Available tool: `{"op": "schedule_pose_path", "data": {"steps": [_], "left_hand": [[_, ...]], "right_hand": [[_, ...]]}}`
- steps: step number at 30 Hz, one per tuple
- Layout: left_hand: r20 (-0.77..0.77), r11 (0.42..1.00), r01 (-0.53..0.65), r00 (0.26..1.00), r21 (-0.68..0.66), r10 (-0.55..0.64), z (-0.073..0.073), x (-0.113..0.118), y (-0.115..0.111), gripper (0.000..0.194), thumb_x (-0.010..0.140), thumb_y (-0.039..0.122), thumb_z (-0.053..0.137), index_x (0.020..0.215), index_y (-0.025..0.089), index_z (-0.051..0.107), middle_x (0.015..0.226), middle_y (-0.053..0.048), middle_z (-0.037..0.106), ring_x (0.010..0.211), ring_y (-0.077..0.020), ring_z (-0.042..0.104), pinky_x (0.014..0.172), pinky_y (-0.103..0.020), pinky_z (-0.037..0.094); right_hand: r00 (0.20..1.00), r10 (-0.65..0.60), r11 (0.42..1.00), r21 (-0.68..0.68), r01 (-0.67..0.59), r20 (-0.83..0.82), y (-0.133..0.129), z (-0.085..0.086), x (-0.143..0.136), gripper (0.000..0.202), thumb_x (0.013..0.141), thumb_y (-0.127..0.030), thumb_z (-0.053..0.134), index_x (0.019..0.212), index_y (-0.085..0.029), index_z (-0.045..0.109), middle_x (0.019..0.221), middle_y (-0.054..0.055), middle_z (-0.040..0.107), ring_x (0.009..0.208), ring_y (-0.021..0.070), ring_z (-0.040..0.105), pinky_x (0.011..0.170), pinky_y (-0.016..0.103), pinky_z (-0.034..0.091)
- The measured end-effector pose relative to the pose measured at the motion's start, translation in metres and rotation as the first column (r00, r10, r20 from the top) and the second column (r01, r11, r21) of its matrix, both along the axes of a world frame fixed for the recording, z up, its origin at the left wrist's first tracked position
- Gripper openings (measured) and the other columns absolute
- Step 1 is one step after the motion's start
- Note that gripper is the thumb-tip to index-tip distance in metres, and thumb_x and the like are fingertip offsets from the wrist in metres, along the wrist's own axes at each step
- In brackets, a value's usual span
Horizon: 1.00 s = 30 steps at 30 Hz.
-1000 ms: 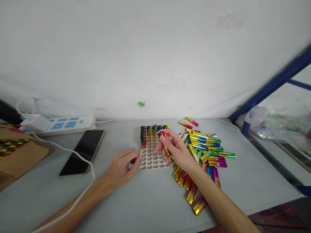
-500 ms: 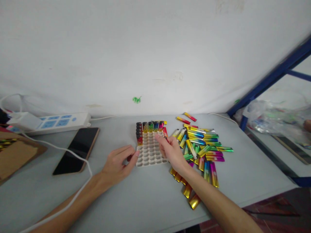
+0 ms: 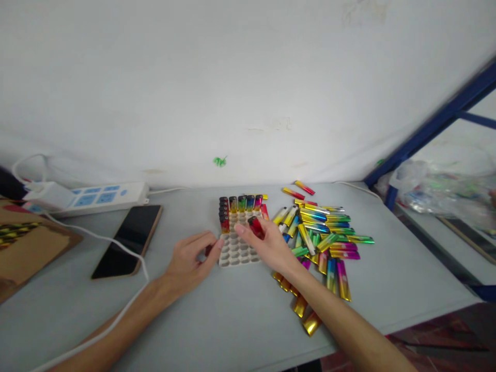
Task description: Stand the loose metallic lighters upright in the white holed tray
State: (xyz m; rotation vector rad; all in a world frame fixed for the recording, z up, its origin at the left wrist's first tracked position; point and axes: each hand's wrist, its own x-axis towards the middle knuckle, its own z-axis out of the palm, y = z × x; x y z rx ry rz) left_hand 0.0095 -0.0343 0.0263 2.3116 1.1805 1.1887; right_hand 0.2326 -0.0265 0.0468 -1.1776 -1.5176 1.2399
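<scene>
My right hand (image 3: 271, 248) is closed around a red lighter (image 3: 254, 225) with a black top, held above the right part of a pale moulded tray (image 3: 234, 253) full of small holes. At the tray's left edge my left hand (image 3: 194, 256) grips with thumb and curled fingers; the inside of that hand is dark and partly hidden. Black-topped lighters (image 3: 225, 223) stand upright along the tray's left side, and more in several colours (image 3: 242, 204) form its back row. To the right lies a loose heap of shiny, multicoloured lighters (image 3: 310, 222), partly behind my right forearm.
A phone (image 3: 127, 240) lies left of my left hand, with a white cable (image 3: 135, 253) crossing over the forearm. Behind it are a power strip (image 3: 104, 199) and a cardboard box (image 3: 34, 248). A blue metal frame (image 3: 414, 137) and plastic bags (image 3: 434, 186) are at right.
My right hand has moved left over the tray, and the red lighter in it now shows more clearly. My left hand stays at the tray's edge. The view has shifted slightly.
</scene>
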Motion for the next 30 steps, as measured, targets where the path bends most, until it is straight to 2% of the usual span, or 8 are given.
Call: {"op": "schedule_pose_path", "data": {"steps": [5,8,14,17,19,21,24,30], "left_hand": [[0.256,0.991,0.010,0.966,-0.130,0.024,-0.001,0.000,0.003,0.019,0.096,0.038,0.080,0.088,0.021,0.075,0.068,0.003,0.069,0.059,-0.0117,0.064,0.058,-0.021,0.054],[0.415,0.975,0.092,0.910,-0.201,-0.001,-0.002,0.003,0.004,0.031,0.091,0.039,0.087,0.116,0.021,0.081,0.077,0.001,0.071,0.068,-0.0140,0.068,0.065,-0.024,0.061],[0.418,0.974,0.132,0.907,-0.182,-0.045,-0.001,0.007,0.000,0.013,0.096,0.032,0.084,0.105,0.023,0.085,0.084,-0.003,0.073,0.076,-0.0157,0.070,0.070,-0.027,0.063],[0.400,0.982,0.108,0.916,-0.157,-0.036,0.003,0.002,0.000,0.014,0.098,0.036,0.083,0.100,0.022,0.082,0.088,-0.004,0.076,0.083,-0.0176,0.073,0.075,-0.029,0.064],[0.408,0.986,0.053,0.913,-0.155,0.015,0.005,-0.004,0.002,0.020,0.099,0.041,0.081,0.103,0.021,0.080,0.096,-0.006,0.078,0.090,-0.0194,0.076,0.083,-0.032,0.067],[0.364,0.988,0.002,0.930,-0.157,0.056,0.005,-0.012,0.004,0.024,0.102,0.045,0.078,0.110,0.022,0.079,0.103,-0.007,0.080,0.095,-0.0209,0.079,0.091,-0.036,0.069],[0.251,0.990,-0.066,0.963,-0.124,0.096,0.002,-0.019,0.006,0.027,0.103,0.047,0.077,0.114,0.023,0.079,0.105,-0.006,0.082,0.090,-0.0205,0.081,0.089,-0.036,0.069],[0.214,0.997,-0.049,0.975,-0.066,0.062,-0.002,-0.017,0.007,0.022,0.103,0.045,0.078,0.112,0.025,0.080,0.106,-0.003,0.085,0.093,-0.0203,0.082,0.092,-0.034,0.070]], "right_hand": [[0.952,0.295,0.955,0.048,-0.293,-0.076,-0.001,-0.008,0.003,0.038,0.101,-0.057,0.074,0.115,-0.023,0.065,0.101,0.002,0.066,0.089,0.0187,0.059,0.078,0.030,0.051],[0.924,0.382,0.918,0.111,-0.381,0.007,-0.002,-0.009,0.004,0.027,0.110,-0.048,0.061,0.114,-0.021,0.067,0.104,0.004,0.068,0.091,0.0193,0.060,0.082,0.031,0.051],[0.908,0.303,0.882,0.276,-0.382,0.289,-0.008,0.000,0.001,0.025,0.114,-0.037,0.060,0.100,-0.019,0.070,0.094,0.005,0.073,0.086,0.0198,0.066,0.081,0.031,0.050],[0.908,0.227,0.871,0.343,-0.351,0.351,-0.008,0.001,0.005,0.026,0.112,-0.045,0.065,0.110,-0.021,0.075,0.101,0.007,0.078,0.094,0.0230,0.072,0.086,0.034,0.055],[0.917,0.148,0.863,0.405,-0.302,0.370,-0.007,0.000,0.011,0.032,0.107,-0.049,0.072,0.125,-0.023,0.074,0.118,0.010,0.079,0.110,0.0264,0.075,0.097,0.040,0.059],[0.921,0.077,0.851,0.456,-0.260,0.381,-0.005,-0.003,0.020,0.045,0.101,-0.050,0.080,0.138,-0.026,0.070,0.136,0.012,0.075,0.126,0.0293,0.072,0.109,0.048,0.059],[0.905,0.025,0.842,0.479,-0.248,0.424,-0.004,-0.007,0.031,0.055,0.096,-0.047,0.086,0.144,-0.028,0.067,0.145,0.013,0.069,0.136,0.0315,0.068,0.119,0.056,0.056],[0.803,0.074,0.796,0.450,-0.405,0.591,-0.010,-0.013,0.036,0.080,0.086,-0.046,0.096,0.152,-0.022,0.059,0.155,0.019,0.062,0.150,0.0374,0.057,0.130,0.064,0.043]]}}
